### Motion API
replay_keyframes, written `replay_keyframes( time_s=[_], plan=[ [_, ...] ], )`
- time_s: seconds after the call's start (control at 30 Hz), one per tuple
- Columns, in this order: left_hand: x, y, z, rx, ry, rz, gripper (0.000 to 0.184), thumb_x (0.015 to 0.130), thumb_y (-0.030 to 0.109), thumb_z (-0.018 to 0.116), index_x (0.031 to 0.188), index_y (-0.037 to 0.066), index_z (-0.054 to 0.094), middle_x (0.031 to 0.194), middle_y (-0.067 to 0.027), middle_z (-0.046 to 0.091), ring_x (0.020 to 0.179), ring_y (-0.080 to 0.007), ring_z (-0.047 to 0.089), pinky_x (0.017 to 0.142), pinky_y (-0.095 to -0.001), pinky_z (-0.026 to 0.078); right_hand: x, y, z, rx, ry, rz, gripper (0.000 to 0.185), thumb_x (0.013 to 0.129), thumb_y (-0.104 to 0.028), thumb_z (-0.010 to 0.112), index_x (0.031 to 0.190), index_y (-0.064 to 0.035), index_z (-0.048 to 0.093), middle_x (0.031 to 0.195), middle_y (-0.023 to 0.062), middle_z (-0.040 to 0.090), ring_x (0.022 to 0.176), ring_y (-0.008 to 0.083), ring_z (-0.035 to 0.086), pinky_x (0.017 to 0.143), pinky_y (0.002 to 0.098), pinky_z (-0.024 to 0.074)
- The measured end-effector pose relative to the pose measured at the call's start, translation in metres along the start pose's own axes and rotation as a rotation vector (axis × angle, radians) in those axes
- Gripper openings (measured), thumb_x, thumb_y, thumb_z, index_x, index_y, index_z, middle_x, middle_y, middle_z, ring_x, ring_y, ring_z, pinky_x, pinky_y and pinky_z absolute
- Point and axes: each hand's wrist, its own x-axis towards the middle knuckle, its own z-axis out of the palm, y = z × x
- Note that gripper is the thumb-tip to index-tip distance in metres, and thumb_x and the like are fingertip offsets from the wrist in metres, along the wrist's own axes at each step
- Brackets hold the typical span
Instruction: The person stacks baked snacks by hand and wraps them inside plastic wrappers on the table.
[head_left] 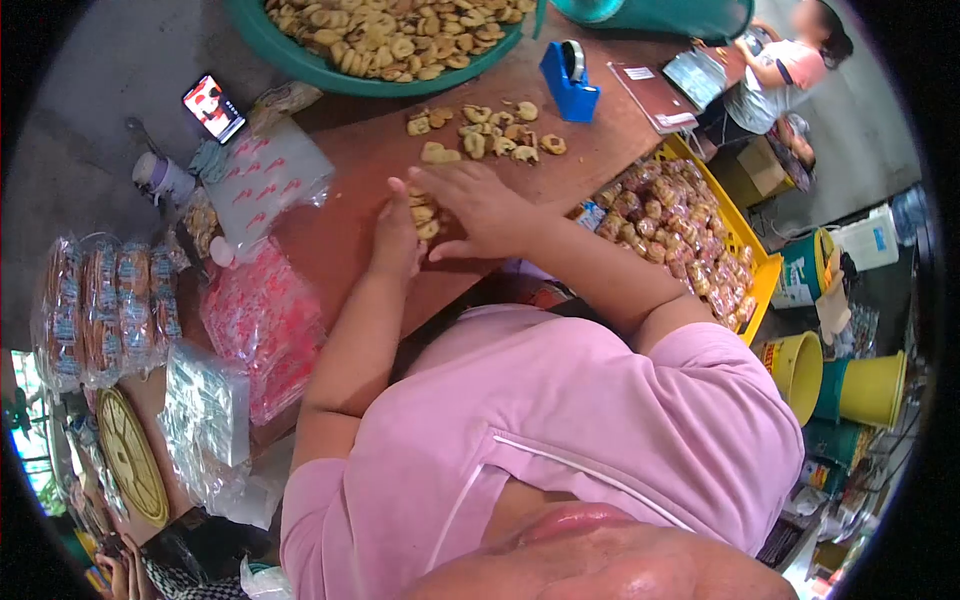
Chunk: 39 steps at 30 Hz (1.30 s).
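Yellow-brown, bite-sized snack pieces [425, 217] sit between my two hands at the edge of the brown table [340, 235]. My left hand [395, 235] is cupped around them from the left. From the right, my right hand [480, 210] reaches over and touches them, its fingers stretched out and the thumb apart. Just beyond my hands, more loose snack pieces [500, 132] are scattered on the tabletop. A green basin [400, 88] heaped with the same pieces stands at the far edge. A blue tape dispenser [570, 90] is to the right of it.
Left are a phone [213, 108], printed plastic sheets [270, 170], red-patterned bags [262, 320], clear bags [205, 400] and packed snacks [110, 310]. Right, a yellow crate [765, 275] holds wrapped packs [680, 230]. A person [780, 80] works at the upper right, near yellow buckets [870, 390].
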Motion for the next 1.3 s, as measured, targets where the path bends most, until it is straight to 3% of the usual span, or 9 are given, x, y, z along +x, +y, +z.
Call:
replay_keyframes(
  time_s=[0.07,0.23,0.47,0.67,0.8,0.93,1.0,1.1,1.3],
  plan=[
    [0.002,-0.012,-0.007,-0.113,-0.126,-0.032,0.073,0.099,0.071,0.042,0.130,0.007,0.059,0.113,-0.0071,0.069,0.099,-0.0202,0.069,0.084,-0.0359,0.058,-0.012,-0.004,0.012,-0.002,0.080,-0.043,0.089,0.078,-0.047,0.080,0.152,-0.0130,0.045,0.138,0.0231,0.054,0.127,0.0453,0.051,0.104,0.0543,0.0429],
    [-0.020,-0.008,0.006,-0.180,-0.195,-0.078,0.070,0.101,0.069,0.040,0.128,0.008,0.060,0.121,-0.0101,0.069,0.113,-0.0253,0.068,0.097,-0.0423,0.057,-0.027,-0.007,0.015,0.013,0.075,-0.018,0.095,0.075,-0.033,0.083,0.156,-0.0107,0.039,0.140,0.0193,0.053,0.127,0.0415,0.052,0.108,0.0526,0.0413],
    [-0.046,-0.003,0.010,-0.211,-0.058,-0.187,0.065,0.105,0.063,0.037,0.128,0.007,0.060,0.121,-0.0138,0.068,0.111,-0.0262,0.069,0.093,-0.0412,0.059,-0.032,-0.039,0.014,0.001,-0.001,-0.052,0.101,0.077,-0.037,0.080,0.160,-0.0079,0.031,0.139,0.0204,0.053,0.125,0.0407,0.053,0.107,0.0517,0.0421],
    [-0.060,0.006,0.015,-0.294,-0.128,-0.219,0.064,0.106,0.061,0.034,0.130,0.006,0.059,0.127,-0.0145,0.065,0.113,-0.0271,0.067,0.094,-0.0419,0.058,-0.030,-0.032,0.010,0.080,-0.049,-0.089,0.096,0.081,-0.040,0.080,0.158,-0.0058,0.035,0.140,0.0220,0.053,0.127,0.0403,0.053,0.108,0.0512,0.0413],
    [-0.077,0.020,0.007,0.220,-0.006,0.052,0.053,0.106,0.050,0.049,0.134,0.006,0.058,0.133,-0.0146,0.061,0.122,-0.0271,0.060,0.102,-0.0415,0.051,-0.042,-0.002,0.024,0.299,0.070,-0.001,0.087,0.086,-0.038,0.080,0.156,-0.0048,0.039,0.141,0.0244,0.053,0.131,0.0406,0.051,0.113,0.0471,0.0404],
    [-0.091,0.051,-0.071,1.211,0.299,0.499,0.041,0.099,0.034,0.067,0.128,0.005,0.064,0.137,-0.0188,0.058,0.131,-0.0290,0.053,0.111,-0.0425,0.042,-0.060,0.043,0.039,0.511,0.156,0.326,0.077,0.094,-0.026,0.075,0.156,-0.0025,0.038,0.141,0.0177,0.055,0.128,0.0278,0.056,0.110,0.0389,0.0445],
    [-0.103,0.064,-0.116,1.440,0.486,0.563,0.039,0.095,0.033,0.069,0.122,0.005,0.067,0.139,-0.0205,0.056,0.133,-0.0348,0.050,0.115,-0.0456,0.038,-0.060,0.064,0.051,0.789,0.258,0.432,0.071,0.097,-0.020,0.072,0.156,-0.0008,0.037,0.138,0.0123,0.058,0.123,0.0200,0.058,0.106,0.0356,0.0479],
    [-0.122,0.080,-0.169,1.818,0.566,0.449,0.035,0.092,0.032,0.072,0.114,0.005,0.068,0.141,-0.0195,0.055,0.133,-0.0397,0.048,0.115,-0.0476,0.037,-0.056,0.073,0.054,0.974,0.161,0.496,0.068,0.101,-0.018,0.068,0.156,0.0010,0.035,0.129,0.0052,0.060,0.116,0.0131,0.058,0.099,0.0308,0.0514],
    [-0.126,0.076,-0.204,1.757,0.536,0.362,0.029,0.086,0.029,0.077,0.096,0.005,0.065,0.141,-0.0183,0.055,0.130,-0.0387,0.051,0.111,-0.0478,0.040,-0.055,0.089,0.063,0.834,0.163,0.409,0.067,0.101,-0.022,0.068,0.155,0.0009,0.037,0.124,0.0038,0.062,0.109,0.0122,0.060,0.090,0.0308,0.0547]
  ],
)
